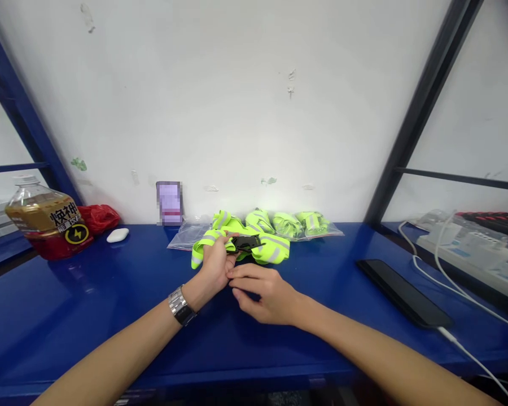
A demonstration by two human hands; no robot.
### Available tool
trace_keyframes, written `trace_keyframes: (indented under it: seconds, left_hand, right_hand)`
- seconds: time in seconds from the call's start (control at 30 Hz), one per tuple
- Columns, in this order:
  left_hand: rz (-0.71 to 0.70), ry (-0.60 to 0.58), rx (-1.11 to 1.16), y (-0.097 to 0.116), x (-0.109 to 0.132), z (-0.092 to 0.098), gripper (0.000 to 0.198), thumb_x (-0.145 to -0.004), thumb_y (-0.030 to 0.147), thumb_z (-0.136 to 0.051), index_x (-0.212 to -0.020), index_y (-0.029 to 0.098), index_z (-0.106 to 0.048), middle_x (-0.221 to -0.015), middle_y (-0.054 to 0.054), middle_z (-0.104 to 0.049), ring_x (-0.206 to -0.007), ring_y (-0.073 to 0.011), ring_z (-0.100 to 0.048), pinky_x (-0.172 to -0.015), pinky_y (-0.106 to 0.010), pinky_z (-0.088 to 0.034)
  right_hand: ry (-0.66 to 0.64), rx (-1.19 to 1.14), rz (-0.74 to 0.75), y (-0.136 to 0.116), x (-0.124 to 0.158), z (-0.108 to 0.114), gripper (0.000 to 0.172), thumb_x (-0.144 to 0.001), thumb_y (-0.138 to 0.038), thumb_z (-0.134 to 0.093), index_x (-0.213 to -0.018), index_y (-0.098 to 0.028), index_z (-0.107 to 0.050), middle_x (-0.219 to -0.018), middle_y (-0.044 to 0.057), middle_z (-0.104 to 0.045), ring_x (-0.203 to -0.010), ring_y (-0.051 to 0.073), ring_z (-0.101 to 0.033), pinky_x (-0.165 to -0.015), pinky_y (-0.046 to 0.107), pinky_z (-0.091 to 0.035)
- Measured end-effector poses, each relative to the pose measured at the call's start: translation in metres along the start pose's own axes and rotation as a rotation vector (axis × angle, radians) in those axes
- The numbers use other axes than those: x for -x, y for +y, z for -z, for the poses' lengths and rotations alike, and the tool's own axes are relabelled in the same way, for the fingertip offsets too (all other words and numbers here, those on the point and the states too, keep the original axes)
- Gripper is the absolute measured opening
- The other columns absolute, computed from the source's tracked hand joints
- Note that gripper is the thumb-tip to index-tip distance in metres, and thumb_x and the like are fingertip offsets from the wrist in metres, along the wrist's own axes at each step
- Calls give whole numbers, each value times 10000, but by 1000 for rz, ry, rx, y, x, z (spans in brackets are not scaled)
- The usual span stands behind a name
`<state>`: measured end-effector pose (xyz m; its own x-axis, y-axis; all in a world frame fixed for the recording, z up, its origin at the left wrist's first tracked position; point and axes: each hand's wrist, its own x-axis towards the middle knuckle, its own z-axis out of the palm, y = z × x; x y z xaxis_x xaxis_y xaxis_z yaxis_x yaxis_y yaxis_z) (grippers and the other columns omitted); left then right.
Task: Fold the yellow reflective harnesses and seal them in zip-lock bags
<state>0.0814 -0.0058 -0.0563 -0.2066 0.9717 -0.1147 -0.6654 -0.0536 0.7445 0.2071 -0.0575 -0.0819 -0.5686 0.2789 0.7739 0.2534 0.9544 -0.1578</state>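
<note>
My left hand [215, 262] is closed around a fluorescent yellow strap with silver reflective stripes [271, 249], and a black plastic buckle [246, 243] sticks out to the right of its fingers. A loop of the strap hangs to the left of that hand. Just below, my right hand [265, 290] has its bent fingertips against the left hand's fingers. Whatever is between those fingertips is too small or hidden to make out. Behind the hands, several rolled yellow reflective straps [287, 224] lie in clear plastic bags [330, 230].
On the blue table [152, 338], a large drink bottle [46, 220], a red plastic bag [100, 217] and a white earbud case [117, 235] stand left. A blurred-screen phone [170, 203] leans on the wall. At right lie a black phone [404, 293] on a cable and white power strips [474, 254].
</note>
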Motion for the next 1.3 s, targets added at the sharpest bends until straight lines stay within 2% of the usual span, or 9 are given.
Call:
trace_keyframes:
  seconds: [0.1,0.23,0.4,0.47,0.57,0.73,0.83,1.1,1.3]
  left_hand:
    - [-15,-22,-3,4,-2,1,140,-681,22,-535,-763,122,-588,-754,-25,-662,-714,-138,-653,-615,-230,-523]
    - [-51,-117,-69,-1,4,4,132,-687,68,-537,-783,129,-605,-791,-28,-662,-758,-148,-641,-675,-261,-530]
    - [-81,-265,-288,-20,6,17,153,-671,145,-574,-818,161,-613,-882,-28,-658,-923,-202,-621,-852,-371,-509]
    - [-200,-327,-478,-26,0,24,177,-693,175,-565,-856,171,-635,-967,-41,-663,-1004,-225,-599,-943,-400,-458]
    - [-342,-370,-713,-29,-13,33,190,-730,221,-547,-868,167,-666,-1051,-63,-668,-1074,-252,-575,-1027,-404,-386]
    - [-290,-372,-759,-22,-25,45,212,-722,234,-552,-879,145,-663,-1022,-84,-689,-1023,-263,-613,-960,-386,-445]
    - [-350,-414,-909,-17,-26,50,207,-743,251,-542,-879,146,-658,-989,-90,-695,-989,-270,-626,-925,-392,-466]
    - [-739,-771,-1560,-5,-24,59,255,-874,202,-397,-1073,177,-554,-1099,-122,-627,-1068,-268,-577,-932,-387,-457]
    - [-782,-988,-1916,7,-11,57,304,-790,32,-355,-1003,147,-538,-928,-123,-625,-879,-237,-601,-850,-346,-472]
  right_hand:
    - [-24,-118,-340,4,4,0,162,-865,-247,-558,-944,-168,-675,-959,93,-702,-869,198,-673,-813,335,-556]
    - [79,-524,-672,18,8,-5,394,-841,-407,-618,-1184,-214,-599,-1191,81,-643,-1074,223,-621,-917,385,-524]
    - [686,-726,-854,39,5,-9,362,-791,-424,-672,-1076,-202,-648,-1117,54,-687,-1081,226,-618,-987,400,-471]
    - [798,-720,-883,48,7,-5,338,-760,-401,-704,-999,-164,-668,-1028,76,-715,-1001,232,-657,-977,410,-477]
    - [772,-692,-945,59,16,1,334,-733,-399,-715,-942,-142,-671,-886,86,-736,-842,239,-704,-915,437,-515]
    - [654,-571,-1003,63,27,3,351,-734,-417,-685,-952,-143,-660,-874,102,-738,-840,272,-714,-870,443,-543]
    - [533,-500,-1016,62,31,3,367,-745,-425,-669,-964,-132,-654,-890,123,-738,-858,291,-714,-857,438,-551]
    - [258,-235,-965,57,36,9,248,-852,-353,-528,-969,-170,-647,-949,111,-740,-939,277,-698,-875,406,-531]
    - [158,-106,-889,47,31,9,235,-883,-313,-471,-956,-177,-649,-990,98,-729,-960,251,-677,-873,380,-513]
